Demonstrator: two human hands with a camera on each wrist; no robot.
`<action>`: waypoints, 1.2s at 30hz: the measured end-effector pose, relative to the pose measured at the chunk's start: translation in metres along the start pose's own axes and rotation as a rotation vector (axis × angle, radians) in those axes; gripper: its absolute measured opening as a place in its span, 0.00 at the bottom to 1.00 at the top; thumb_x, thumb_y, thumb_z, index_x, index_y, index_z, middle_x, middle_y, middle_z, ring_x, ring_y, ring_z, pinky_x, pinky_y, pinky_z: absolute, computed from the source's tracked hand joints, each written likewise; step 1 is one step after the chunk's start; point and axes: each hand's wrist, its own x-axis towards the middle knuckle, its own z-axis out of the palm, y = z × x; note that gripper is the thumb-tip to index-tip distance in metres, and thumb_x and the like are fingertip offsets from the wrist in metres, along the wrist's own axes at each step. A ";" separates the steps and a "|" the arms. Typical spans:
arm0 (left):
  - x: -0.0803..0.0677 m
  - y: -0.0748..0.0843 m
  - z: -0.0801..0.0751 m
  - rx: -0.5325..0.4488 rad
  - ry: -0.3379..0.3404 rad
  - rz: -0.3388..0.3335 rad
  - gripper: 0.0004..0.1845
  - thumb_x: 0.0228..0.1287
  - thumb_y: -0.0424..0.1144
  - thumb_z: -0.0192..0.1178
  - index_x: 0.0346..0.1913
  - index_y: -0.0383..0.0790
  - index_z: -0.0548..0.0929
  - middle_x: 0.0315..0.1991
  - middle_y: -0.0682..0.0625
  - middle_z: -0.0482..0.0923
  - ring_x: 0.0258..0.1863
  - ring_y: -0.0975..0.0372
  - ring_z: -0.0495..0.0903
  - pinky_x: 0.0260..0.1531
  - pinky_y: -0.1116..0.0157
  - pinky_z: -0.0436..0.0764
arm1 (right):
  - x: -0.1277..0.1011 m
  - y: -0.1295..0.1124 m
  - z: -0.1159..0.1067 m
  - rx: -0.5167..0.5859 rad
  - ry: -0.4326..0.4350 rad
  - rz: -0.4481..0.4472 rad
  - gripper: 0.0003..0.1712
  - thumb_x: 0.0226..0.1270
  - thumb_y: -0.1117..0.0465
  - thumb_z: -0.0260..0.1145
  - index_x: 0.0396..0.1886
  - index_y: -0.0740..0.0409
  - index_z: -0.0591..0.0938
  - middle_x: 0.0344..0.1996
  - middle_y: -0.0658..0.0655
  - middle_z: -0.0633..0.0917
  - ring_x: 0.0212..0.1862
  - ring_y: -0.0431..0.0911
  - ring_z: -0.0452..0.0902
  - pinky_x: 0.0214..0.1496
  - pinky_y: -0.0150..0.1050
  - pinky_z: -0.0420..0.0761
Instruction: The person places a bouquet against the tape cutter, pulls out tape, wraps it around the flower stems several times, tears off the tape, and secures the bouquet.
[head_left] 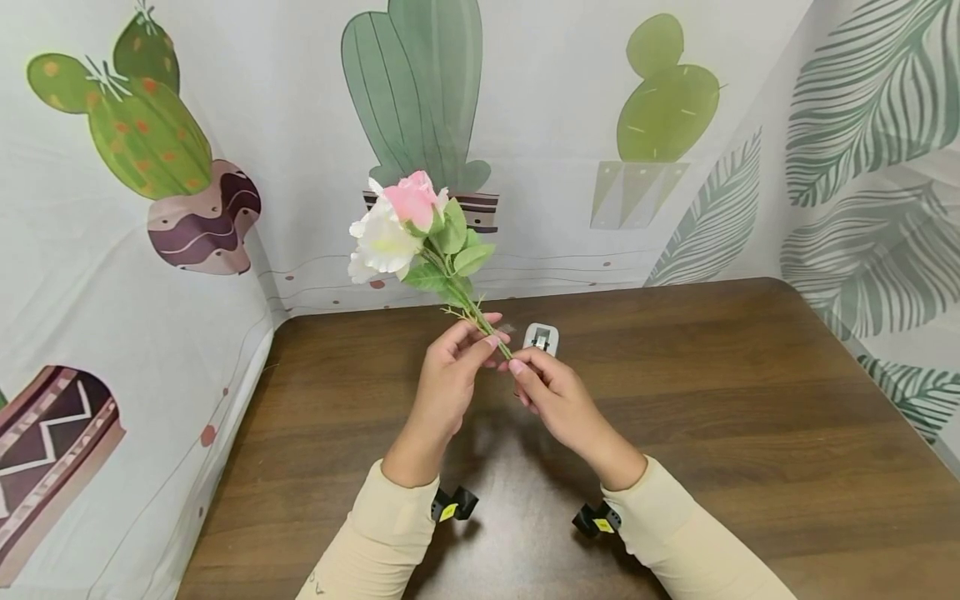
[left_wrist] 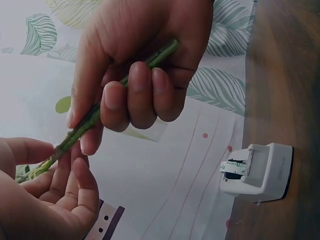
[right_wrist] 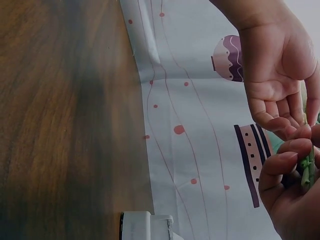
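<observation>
A bunch of flowers, a pink rose (head_left: 411, 200) and a white flower (head_left: 384, 237) with green leaves, is held up over the table, tilted to the upper left. My left hand (head_left: 450, 375) pinches the green stems (left_wrist: 90, 117) just below the leaves, thumb against fingers. Around the lower stems curl the fingers of my right hand (head_left: 555, 396); in the left wrist view the cut end pokes out beyond them. Both hands are close together. Behind the right hand stands a small white tape dispenser (head_left: 542, 338), its tape roll visible in the left wrist view.
The dark wooden table (head_left: 712, 400) spreads under both arms. A white cloth (head_left: 555, 108) printed with cacti and leaves hangs behind it and along the left side. Black devices with yellow labels sit at both wrists.
</observation>
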 end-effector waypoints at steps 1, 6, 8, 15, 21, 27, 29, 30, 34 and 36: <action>0.000 0.000 0.000 -0.003 0.003 0.000 0.13 0.70 0.29 0.57 0.54 0.34 0.83 0.38 0.48 0.86 0.43 0.59 0.82 0.42 0.63 0.81 | 0.000 0.000 0.000 0.003 0.004 0.002 0.11 0.81 0.59 0.53 0.45 0.58 0.81 0.20 0.54 0.73 0.20 0.38 0.66 0.21 0.31 0.68; -0.001 0.000 0.000 -0.013 0.007 -0.001 0.12 0.70 0.29 0.57 0.53 0.32 0.82 0.36 0.53 0.87 0.44 0.56 0.83 0.42 0.62 0.81 | -0.001 0.001 0.000 -0.007 0.028 0.010 0.08 0.80 0.57 0.56 0.44 0.55 0.80 0.21 0.53 0.73 0.22 0.38 0.67 0.23 0.31 0.70; -0.001 0.000 0.000 -0.010 0.006 -0.004 0.12 0.70 0.29 0.58 0.53 0.31 0.82 0.36 0.54 0.87 0.44 0.57 0.83 0.42 0.61 0.81 | -0.001 0.002 0.000 -0.023 0.034 0.001 0.08 0.80 0.57 0.56 0.44 0.53 0.80 0.21 0.52 0.73 0.22 0.38 0.67 0.24 0.32 0.71; -0.002 0.000 0.000 -0.003 0.011 -0.015 0.11 0.70 0.30 0.57 0.52 0.34 0.82 0.36 0.55 0.87 0.43 0.60 0.83 0.41 0.64 0.80 | -0.002 0.003 0.001 -0.083 0.061 -0.035 0.07 0.79 0.57 0.58 0.44 0.53 0.80 0.21 0.50 0.73 0.22 0.38 0.67 0.25 0.33 0.70; -0.002 -0.001 0.000 -0.002 0.010 -0.022 0.11 0.71 0.31 0.57 0.52 0.35 0.82 0.37 0.54 0.87 0.44 0.60 0.84 0.40 0.66 0.80 | -0.002 0.002 0.001 -0.126 0.102 -0.071 0.04 0.77 0.58 0.60 0.44 0.51 0.81 0.21 0.48 0.74 0.23 0.38 0.68 0.26 0.32 0.69; -0.001 -0.001 0.002 -0.037 0.008 -0.023 0.12 0.71 0.29 0.57 0.54 0.32 0.81 0.37 0.53 0.85 0.38 0.64 0.83 0.38 0.69 0.83 | -0.001 0.004 0.001 -0.132 0.135 -0.112 0.04 0.75 0.62 0.62 0.44 0.54 0.82 0.24 0.50 0.77 0.25 0.37 0.70 0.27 0.31 0.71; -0.001 -0.001 0.002 -0.054 0.007 -0.021 0.14 0.71 0.28 0.56 0.56 0.30 0.80 0.37 0.52 0.84 0.36 0.64 0.83 0.36 0.69 0.84 | -0.001 0.005 0.001 -0.123 0.141 -0.123 0.04 0.75 0.63 0.63 0.44 0.55 0.83 0.24 0.52 0.77 0.25 0.37 0.71 0.27 0.31 0.72; -0.001 -0.001 0.003 -0.061 0.006 -0.020 0.14 0.71 0.28 0.56 0.57 0.30 0.79 0.37 0.52 0.83 0.35 0.64 0.82 0.36 0.69 0.84 | 0.000 0.006 0.001 -0.120 0.143 -0.128 0.04 0.75 0.63 0.63 0.44 0.55 0.83 0.24 0.52 0.78 0.25 0.37 0.71 0.26 0.31 0.72; -0.001 0.000 0.002 -0.067 0.004 -0.019 0.16 0.70 0.27 0.56 0.59 0.32 0.78 0.37 0.51 0.84 0.35 0.64 0.83 0.35 0.69 0.85 | 0.000 0.006 0.001 -0.106 0.147 -0.130 0.04 0.74 0.63 0.64 0.44 0.54 0.82 0.25 0.51 0.77 0.24 0.42 0.74 0.26 0.32 0.75; -0.001 0.000 0.002 -0.071 0.004 -0.019 0.16 0.70 0.27 0.56 0.59 0.33 0.79 0.37 0.50 0.84 0.34 0.64 0.83 0.35 0.69 0.85 | 0.000 0.006 0.001 -0.106 0.148 -0.127 0.04 0.74 0.63 0.64 0.44 0.53 0.82 0.24 0.51 0.77 0.22 0.46 0.76 0.26 0.33 0.77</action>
